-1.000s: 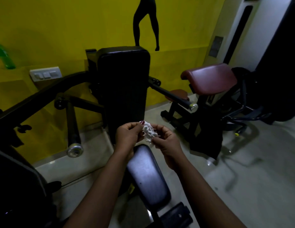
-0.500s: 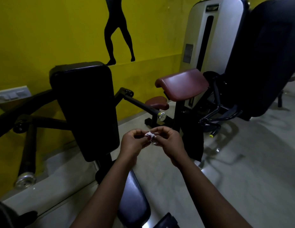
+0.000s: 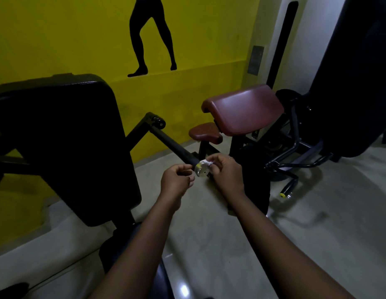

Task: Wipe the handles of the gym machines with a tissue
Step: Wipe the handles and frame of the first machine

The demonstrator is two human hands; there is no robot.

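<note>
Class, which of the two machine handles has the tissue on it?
The black handle with the silver end cap: the right hand holds the tissue against it. The yellow-tipped handle is untouched.

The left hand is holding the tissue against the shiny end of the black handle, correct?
No, the hand is wrong. In the head view the right hand holds the tissue against the shiny end of the black handle; the left hand is beside it, with no tissue.
</note>
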